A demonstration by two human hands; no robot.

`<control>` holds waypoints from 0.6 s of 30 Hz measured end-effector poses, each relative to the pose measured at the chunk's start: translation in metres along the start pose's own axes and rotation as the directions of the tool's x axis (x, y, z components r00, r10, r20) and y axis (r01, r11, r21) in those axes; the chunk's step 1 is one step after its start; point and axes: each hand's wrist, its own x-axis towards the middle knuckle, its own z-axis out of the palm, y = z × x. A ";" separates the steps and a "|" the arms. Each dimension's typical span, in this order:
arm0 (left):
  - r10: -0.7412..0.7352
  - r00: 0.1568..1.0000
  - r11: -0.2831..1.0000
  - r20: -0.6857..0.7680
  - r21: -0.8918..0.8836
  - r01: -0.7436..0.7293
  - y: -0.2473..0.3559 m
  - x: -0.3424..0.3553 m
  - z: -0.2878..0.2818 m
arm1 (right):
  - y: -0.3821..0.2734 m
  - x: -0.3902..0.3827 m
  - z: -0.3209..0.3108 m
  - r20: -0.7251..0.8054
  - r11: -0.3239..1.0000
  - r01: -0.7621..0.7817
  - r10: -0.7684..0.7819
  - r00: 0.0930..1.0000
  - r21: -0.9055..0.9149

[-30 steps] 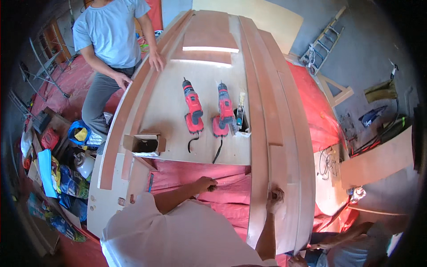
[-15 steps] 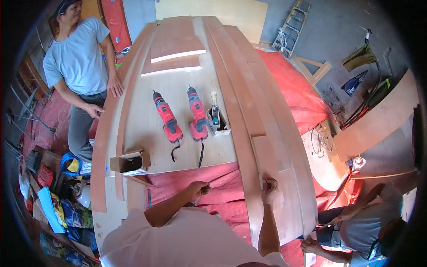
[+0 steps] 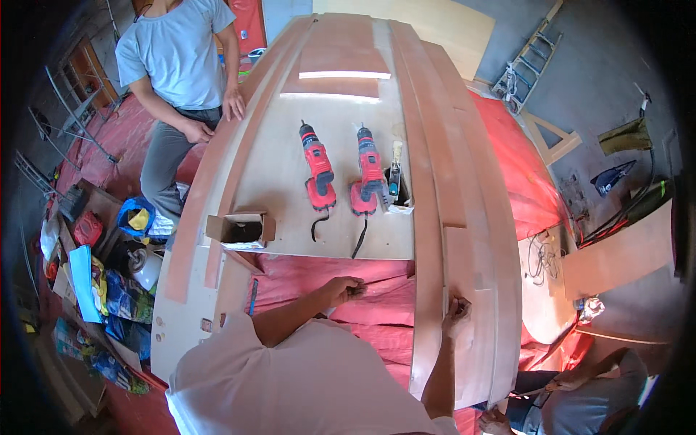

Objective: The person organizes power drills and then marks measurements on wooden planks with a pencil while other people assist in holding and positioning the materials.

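Note:
My left hand (image 3: 344, 291) hovers over the red sheet (image 3: 370, 304) in the panel's cutout, its fingers curled together; whatever they hold, if anything, is hidden. On the right side, my right hand (image 3: 456, 313) pinches at the near part of a thin brown wood strip (image 3: 456, 257) that lies along the large pale wooden panel (image 3: 348, 245). I cannot make out what is between those fingertips. Two red-and-black cordless drills (image 3: 317, 170) (image 3: 368, 174) lie side by side on the panel ahead of my hands.
An open cardboard box (image 3: 243, 230) sits left of the drills; another small box (image 3: 400, 199) with a tool stands right of them. One person (image 3: 177, 65) rests hands on the panel's left edge. Another person (image 3: 594, 391) crouches at the near right corner. A ladder (image 3: 529, 65) leans far right.
My view has turned left, so the scene sits farther right. Both my hands stay in about the same places with fingers closed. The crouching person at the right sits lower in view.

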 end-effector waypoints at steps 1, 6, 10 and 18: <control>0.003 1.000 1.000 -0.001 -0.004 -0.003 -0.001 -0.001 -0.002 | 0.001 0.000 0.000 0.001 0.999 0.020 -0.020 1.000 -0.040; 0.003 0.998 0.997 -0.067 -0.083 -0.008 -0.004 -0.009 -0.006 | -0.012 -0.001 -0.005 0.019 0.997 0.013 -0.012 1.000 -0.082; 0.016 1.000 0.997 -0.006 -0.073 -0.016 -0.011 -0.009 -0.009 | -0.023 -0.003 -0.011 0.038 0.994 -0.101 0.103 0.994 -0.035; 0.015 1.000 1.000 0.004 0.009 -0.015 -0.003 -0.002 -0.015 | 0.000 0.011 -0.002 0.003 0.986 -0.168 0.168 0.986 0.002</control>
